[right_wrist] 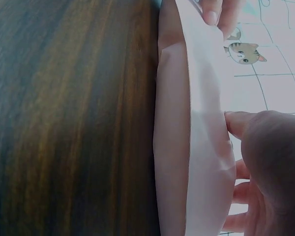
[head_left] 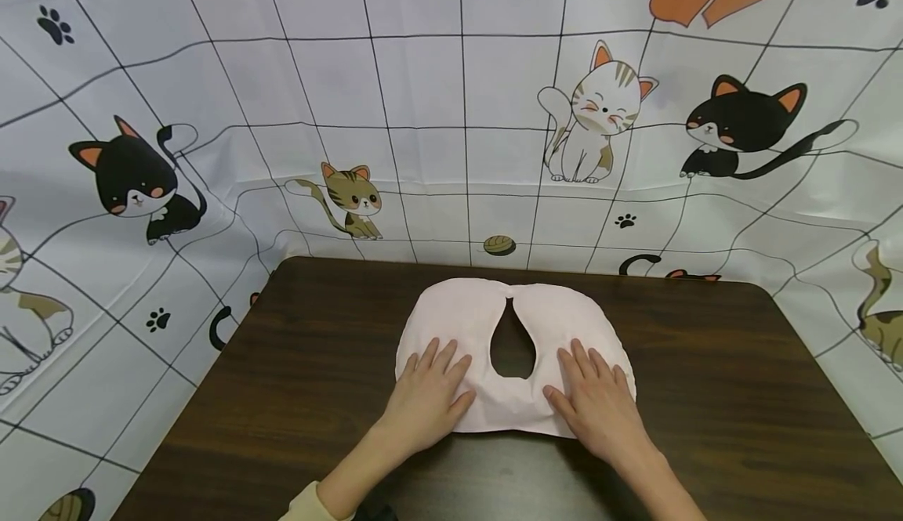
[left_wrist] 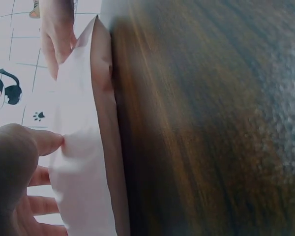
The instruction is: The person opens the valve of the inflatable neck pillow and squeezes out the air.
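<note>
A pale pink U-shaped neck pillow (head_left: 511,407) lies flat on the dark wooden table (head_left: 317,333), its two ends meeting at the far side around a teardrop-shaped hole. On its left half rests my left hand (head_left: 428,396), fingers spread and pointing away. My right hand (head_left: 596,399) lies on the right half in much the same way, thumb toward the middle. Both wrist views show the pillow's near side (left_wrist: 105,98) with a seam along it, thumb and fingertips touching the top. Neither hand curls round the pillow.
Behind and beside the table hangs a white sheet (head_left: 423,82) with a black grid and printed cats, paw marks and hearts. The table's far edge runs a little beyond the pillow. A light yellow sleeve (head_left: 310,503) shows at the left forearm.
</note>
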### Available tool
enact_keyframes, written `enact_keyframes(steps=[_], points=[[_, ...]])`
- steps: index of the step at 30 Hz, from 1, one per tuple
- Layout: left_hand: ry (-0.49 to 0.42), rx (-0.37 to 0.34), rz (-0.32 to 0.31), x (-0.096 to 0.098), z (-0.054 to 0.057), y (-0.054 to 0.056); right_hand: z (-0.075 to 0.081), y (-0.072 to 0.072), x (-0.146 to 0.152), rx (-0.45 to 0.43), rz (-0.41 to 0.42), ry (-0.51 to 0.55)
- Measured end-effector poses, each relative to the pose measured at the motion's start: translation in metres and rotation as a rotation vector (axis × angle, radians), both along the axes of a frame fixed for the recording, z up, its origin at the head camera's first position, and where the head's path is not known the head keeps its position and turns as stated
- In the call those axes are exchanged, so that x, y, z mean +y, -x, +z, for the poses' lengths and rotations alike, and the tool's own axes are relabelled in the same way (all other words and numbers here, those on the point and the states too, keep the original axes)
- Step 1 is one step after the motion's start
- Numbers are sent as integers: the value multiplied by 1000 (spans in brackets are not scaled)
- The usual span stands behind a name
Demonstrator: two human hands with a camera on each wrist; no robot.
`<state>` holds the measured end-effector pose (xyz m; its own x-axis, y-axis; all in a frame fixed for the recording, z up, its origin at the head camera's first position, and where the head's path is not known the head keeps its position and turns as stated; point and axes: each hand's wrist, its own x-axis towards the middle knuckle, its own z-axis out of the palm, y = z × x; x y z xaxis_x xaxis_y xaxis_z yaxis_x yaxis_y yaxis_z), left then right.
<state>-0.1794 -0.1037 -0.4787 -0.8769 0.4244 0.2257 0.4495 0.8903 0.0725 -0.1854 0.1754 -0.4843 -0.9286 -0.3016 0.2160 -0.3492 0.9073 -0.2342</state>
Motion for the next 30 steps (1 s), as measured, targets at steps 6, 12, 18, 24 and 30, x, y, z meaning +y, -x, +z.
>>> enact_keyframes(steps=[6, 12, 18, 24, 30], points=[[10, -3, -4, -2, 0, 0, 4, 0, 1, -25, 14, -8], [10, -10, 19, -6, 12, 1, 16, 2, 6, 4, 17, -21], [-28, 15, 11, -5, 28, -6, 18, -3, 3, 60, 77, 22], [-30, 138, -55, 1, 29, -11, 17, -14, -5, 123, 118, 140], [-21, 184, -104, 4, 18, -9, 9, -17, -7, 223, 140, 97]])
